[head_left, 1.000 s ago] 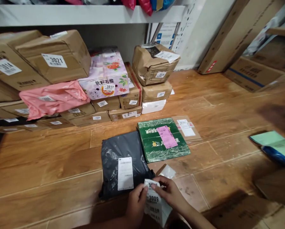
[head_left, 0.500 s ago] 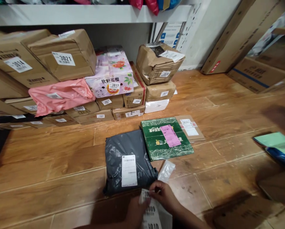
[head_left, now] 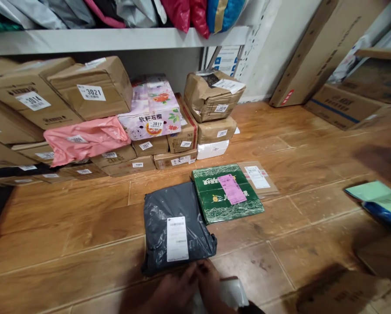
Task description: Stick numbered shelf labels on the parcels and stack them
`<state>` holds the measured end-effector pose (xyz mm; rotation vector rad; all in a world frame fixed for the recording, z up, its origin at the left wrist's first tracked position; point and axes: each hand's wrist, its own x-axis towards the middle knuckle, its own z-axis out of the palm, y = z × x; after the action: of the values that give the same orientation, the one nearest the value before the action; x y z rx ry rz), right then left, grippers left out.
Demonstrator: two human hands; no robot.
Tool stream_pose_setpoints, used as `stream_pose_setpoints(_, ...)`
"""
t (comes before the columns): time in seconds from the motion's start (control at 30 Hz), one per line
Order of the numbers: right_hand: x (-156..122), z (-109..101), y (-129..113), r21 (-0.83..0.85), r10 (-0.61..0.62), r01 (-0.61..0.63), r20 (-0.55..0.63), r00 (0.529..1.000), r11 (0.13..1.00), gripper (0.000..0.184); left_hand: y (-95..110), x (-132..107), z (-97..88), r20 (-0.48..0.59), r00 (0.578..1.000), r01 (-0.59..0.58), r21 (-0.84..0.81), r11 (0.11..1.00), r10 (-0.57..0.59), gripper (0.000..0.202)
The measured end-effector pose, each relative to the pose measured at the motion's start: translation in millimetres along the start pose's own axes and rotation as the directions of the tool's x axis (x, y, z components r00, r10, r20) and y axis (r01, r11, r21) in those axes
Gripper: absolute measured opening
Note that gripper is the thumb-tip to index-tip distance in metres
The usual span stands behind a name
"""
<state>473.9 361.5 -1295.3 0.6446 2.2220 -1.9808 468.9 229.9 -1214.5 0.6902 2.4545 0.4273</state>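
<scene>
Both of my hands are low in the middle of the view, close together just below the near edge of a dark grey plastic parcel (head_left: pixel 156 235) with a white shipping label (head_left: pixel 177 233). My left hand (head_left: pixel 178 285) is closed around a strip of number labels (head_left: pixel 198 303), mostly hidden by the fingers. The fingertips of my right hand (head_left: pixel 209 279) are pinched together against the left ones; what they hold is hidden. A glossy whitish piece (head_left: pixel 236 292) shows beside my right wrist. Touching the grey parcel is a green box (head_left: pixel 211 209) with a pink label (head_left: pixel 232 189).
A flat brown carton (head_left: pixel 263 183) lies beside the green box. Numbered boxes, including a pomegranate box (head_left: pixel 152 104), are stacked under a white shelf (head_left: pixel 117 40), with a pink parcel (head_left: pixel 87 139) among them. Cartons (head_left: pixel 342 292) and a green-and-blue packet (head_left: pixel 378 203) lie to the right.
My hands have drawn together, and the printed numbers on the strip are now covered. The clear whitish piece beyond my right hand has gone from that spot. The view has tilted up slightly.
</scene>
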Motion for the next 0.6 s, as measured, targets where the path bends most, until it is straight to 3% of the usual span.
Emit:
stream_pose_setpoints(0.1,-1,3,2,0.050,0.088,-0.086,-0.041,0.995,0.995,0.032,-12,0,-7.3,0.026,1.000,-0.024,0.365,0.931,0.016,0.049)
stream_pose_setpoints(0.2,-1,2,1,0.061,0.159,-0.154,-0.087,0.984,0.986,0.033,-19,3,-5.3,0.016,0.996,-0.087,0.508,0.857,0.092,0.051)
stream_pose_setpoints(0.3,-1,-2,-3,0.100,0.163,-0.151,-0.127,0.978,0.983,0.036,-20,5,-1.4,0.021,0.992,-0.121,0.512,0.851,0.128,0.053)
stream_pose_setpoints(0.37,-3,-4,-7,0.022,0.059,-0.059,-0.009,0.998,0.998,0.034,-18,7,-2.0,0.044,0.992,-0.121,0.496,0.860,0.115,0.054)
stream_pose_setpoints(0.43,-3,-8,-8,-0.068,-0.033,0.045,0.172,0.985,0.997,0.028,-17,7,-5.4,0.060,0.994,-0.105,0.461,0.881,0.087,0.054)
stream_pose_setpoints(0.47,-2,-12,-6,-0.089,-0.032,0.051,0.203,0.979,0.995,0.027,-18,5,-7.5,0.057,0.995,-0.094,0.427,0.899,0.077,0.055)
stream_pose_setpoints(0.53,3,-25,1,-0.094,0.022,-0.013,0.099,0.995,0.996,0.034,-25,-5,-10.8,0.023,0.996,-0.085,0.320,0.944,0.082,0.052)
stream_pose_setpoints(0.6,14,-41,11,-0.086,0.033,-0.039,-0.063,0.997,0.996,0.043,-39,-22,-11.0,-0.057,0.996,-0.054,0.178,0.983,0.065,0.034)
